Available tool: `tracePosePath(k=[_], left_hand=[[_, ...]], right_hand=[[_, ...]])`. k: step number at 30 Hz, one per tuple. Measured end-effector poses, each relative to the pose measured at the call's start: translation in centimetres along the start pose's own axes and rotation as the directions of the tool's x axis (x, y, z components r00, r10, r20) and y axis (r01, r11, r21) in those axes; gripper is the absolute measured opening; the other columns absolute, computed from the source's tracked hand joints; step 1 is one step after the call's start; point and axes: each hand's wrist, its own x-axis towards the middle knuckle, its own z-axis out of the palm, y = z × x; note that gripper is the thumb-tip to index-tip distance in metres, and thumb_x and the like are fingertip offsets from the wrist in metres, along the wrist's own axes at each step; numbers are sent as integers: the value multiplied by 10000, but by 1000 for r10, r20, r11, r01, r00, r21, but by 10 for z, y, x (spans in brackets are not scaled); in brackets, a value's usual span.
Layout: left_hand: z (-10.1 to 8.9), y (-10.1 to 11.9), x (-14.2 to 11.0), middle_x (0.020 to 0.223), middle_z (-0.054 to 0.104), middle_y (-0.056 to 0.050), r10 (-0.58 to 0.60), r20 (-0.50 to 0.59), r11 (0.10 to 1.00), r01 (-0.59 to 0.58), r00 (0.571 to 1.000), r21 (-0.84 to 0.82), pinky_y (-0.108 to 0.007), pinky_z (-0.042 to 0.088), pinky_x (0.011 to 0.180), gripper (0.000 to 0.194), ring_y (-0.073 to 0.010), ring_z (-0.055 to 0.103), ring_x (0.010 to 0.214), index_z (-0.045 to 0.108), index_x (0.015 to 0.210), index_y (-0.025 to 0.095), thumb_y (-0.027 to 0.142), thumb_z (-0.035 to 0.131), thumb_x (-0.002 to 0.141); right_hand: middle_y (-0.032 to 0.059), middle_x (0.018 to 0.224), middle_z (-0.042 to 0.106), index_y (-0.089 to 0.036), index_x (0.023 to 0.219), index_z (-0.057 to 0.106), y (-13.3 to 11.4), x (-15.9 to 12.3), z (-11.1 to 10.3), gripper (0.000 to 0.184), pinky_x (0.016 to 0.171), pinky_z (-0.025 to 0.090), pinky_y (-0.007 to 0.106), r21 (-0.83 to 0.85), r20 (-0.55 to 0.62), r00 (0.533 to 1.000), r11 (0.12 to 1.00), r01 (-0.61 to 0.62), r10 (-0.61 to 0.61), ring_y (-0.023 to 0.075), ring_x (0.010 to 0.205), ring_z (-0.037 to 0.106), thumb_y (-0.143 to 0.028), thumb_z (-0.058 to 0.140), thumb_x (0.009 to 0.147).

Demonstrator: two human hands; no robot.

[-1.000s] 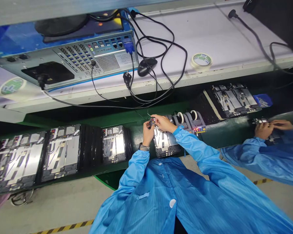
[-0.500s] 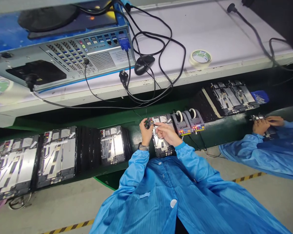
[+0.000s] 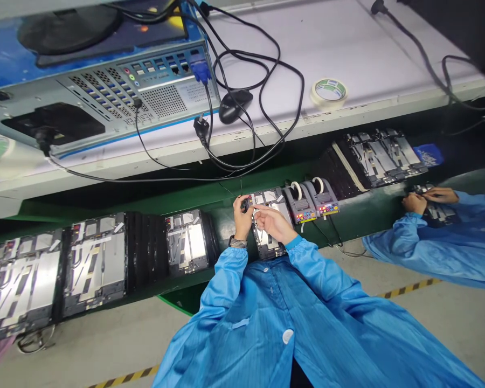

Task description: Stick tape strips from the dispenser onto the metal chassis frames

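2 hands work at 12 o'clock in the head view, the left hand (image 3: 241,218) pinching a small dark part (image 3: 247,204) just above a tablet frame (image 3: 271,198), the right hand (image 3: 272,223) with fingers (image 3: 258,213) spread beside it, where a loose pinch could drop the part.

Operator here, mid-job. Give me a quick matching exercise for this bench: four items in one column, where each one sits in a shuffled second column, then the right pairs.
Items:
1. Wristwatch
2. Tape roll
3. Mouse
4. Two tape dispensers

Places:
A. To the right of the right hand, on the green bench
B. On the wrist of the left hand
C. On the white shelf, among the black cables, beside the computer case
D. On the white shelf, to the right of the cables, near its front edge

Pairs: 1-B, 2-D, 3-C, 4-A
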Motion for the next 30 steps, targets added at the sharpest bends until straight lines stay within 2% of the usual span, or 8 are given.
tracePosePath(k=[8, 13, 17, 26, 30], left_hand=[[0, 0, 0, 1485, 509, -79, 10, 19, 1000, -10, 1000, 26, -386, 469, 1099, 304, -237, 463, 1428, 654, 1223, 279, 220, 595, 930], [0, -1, 1, 1461, 526, -79, 12, 23, 999, -12, 1000, -38, -401, 478, 1091, 307, -242, 482, 1413, 661, 1205, 278, 193, 598, 916], [0, 0, 0, 1467, 524, -73, -2, 24, 1000, 2, 1000, -11, -397, 482, 1095, 298, -238, 464, 1434, 660, 1201, 281, 198, 594, 923], [1, -11, 3, 1477, 513, -77, 33, 39, 999, -33, 999, -5, -389, 481, 1092, 290, -241, 419, 1481, 688, 1177, 278, 168, 593, 926], [0, -14, 4, 1468, 512, -79, 56, 41, 997, -58, 998, 44, -404, 435, 1148, 239, -242, 416, 1489, 715, 1131, 272, 185, 592, 945]], right_hand=[[16, 823, 674, -205, 1197, 672, -2, 1, 3, 360, 567, 397, 276, 5, -11, 999, 1000, -30, 30, 128, 585, 503, -342, 670, 864], [20, 825, 672, -199, 1202, 665, -2, 0, 3, 376, 566, 385, 276, 16, -9, 1000, 1000, -4, 4, 132, 592, 506, -344, 678, 855], [18, 824, 671, -207, 1167, 674, -4, 1, 2, 342, 574, 393, 279, 9, -23, 999, 999, -42, 42, 130, 584, 496, -365, 670, 863], [28, 816, 673, -188, 1099, 693, -3, 5, -2, 262, 564, 371, 272, 123, -12, 996, 989, -81, 83, 133, 589, 492, -324, 619, 887], [36, 807, 675, -174, 1097, 695, -3, 6, -2, 255, 569, 383, 268, 162, -7, 996, 983, -86, 88, 135, 598, 504, -309, 594, 905]])
